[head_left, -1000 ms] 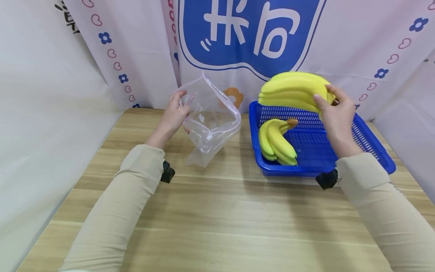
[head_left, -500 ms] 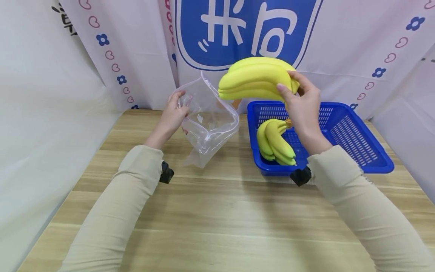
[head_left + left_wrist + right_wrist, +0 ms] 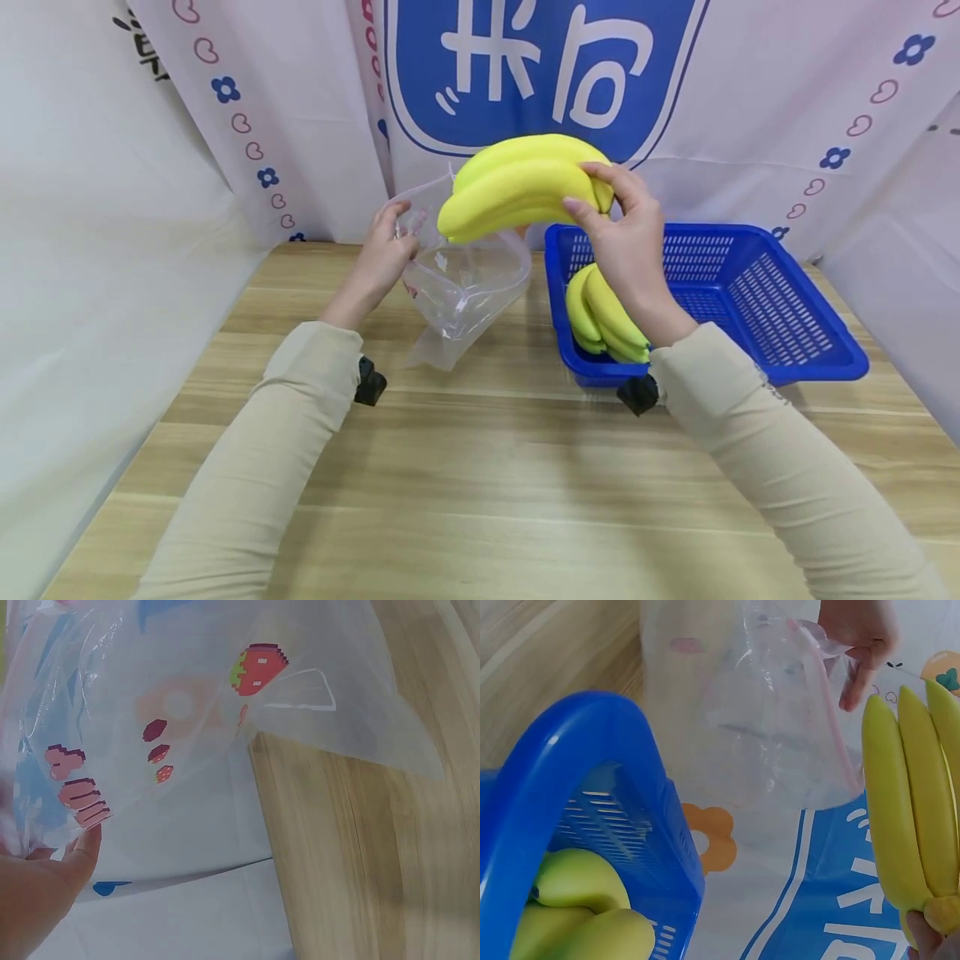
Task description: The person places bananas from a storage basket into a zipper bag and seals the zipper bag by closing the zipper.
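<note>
My left hand [image 3: 384, 254] pinches the rim of a clear zip bag [image 3: 468, 287], whose mouth gapes upward. Small strawberry and pink prints [image 3: 259, 669] show on the bag in the left wrist view. My right hand [image 3: 626, 233] grips a bunch of bananas [image 3: 525, 183] by its stem end. The tips of that bunch point left and overlap the bag's mouth in the head view. A second banana bunch [image 3: 607, 321] lies in the blue basket [image 3: 825, 367], partly hidden behind my right wrist.
The basket stands at the right back of the wooden table [image 3: 480, 483]. Behind the table hangs a printed white cloth [image 3: 322, 125] with a blue emblem. A white sheet [image 3: 97, 250] borders the left side.
My right hand has carried the banana bunch left from above the basket to the bag's mouth, and the bunch's tips have dipped. My left hand and the bag stay nearly still.
</note>
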